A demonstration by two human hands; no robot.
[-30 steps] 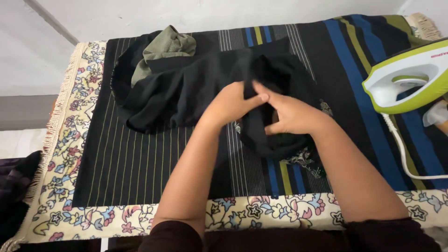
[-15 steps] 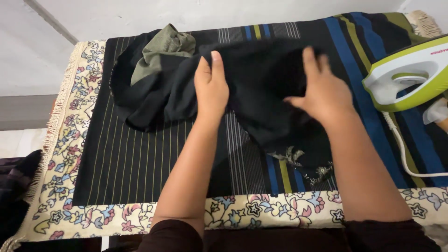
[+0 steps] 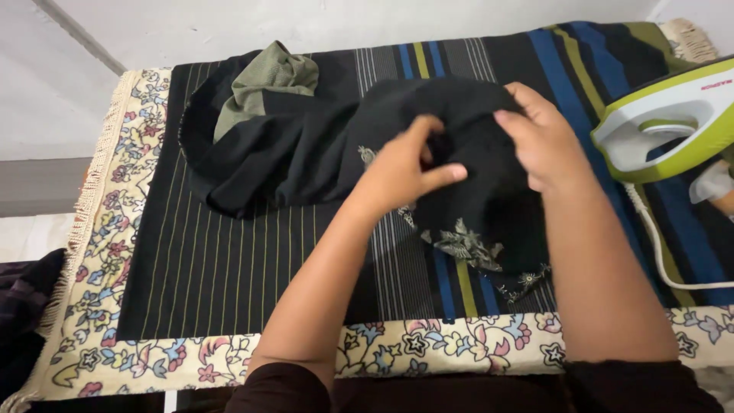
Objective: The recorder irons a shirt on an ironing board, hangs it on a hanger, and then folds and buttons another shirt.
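i am gathering the black garment between both hands, and it is lying bunched on the striped cloth just ahead of my fingers, its embroidered edge trailing back toward me under my wrists. my left hand is curling its fingers into a fold, thumb pressed along it, pinching a ridge of black fabric. my right hand is arching over the top of the same bundle, fingers bent down into the cloth; i cannot tell how much they are pinching, since the tips are sinking out of sight.

to do this well, i am judging that both hands should be taking hold of one single layer, keeping the pull even between them, and lifting the embroidery clear so it is not catching or creasing underneath.

the olive-green piece is sitting beyond my left fingers, partly tucked into the black folds, so whether it is lining or separate cloth is unclear. the iron is standing to the right of my right fingers, cut off by the frame edge, its cord running out of view. the floral-bordered cover is hiding whatever surface is carrying all this.
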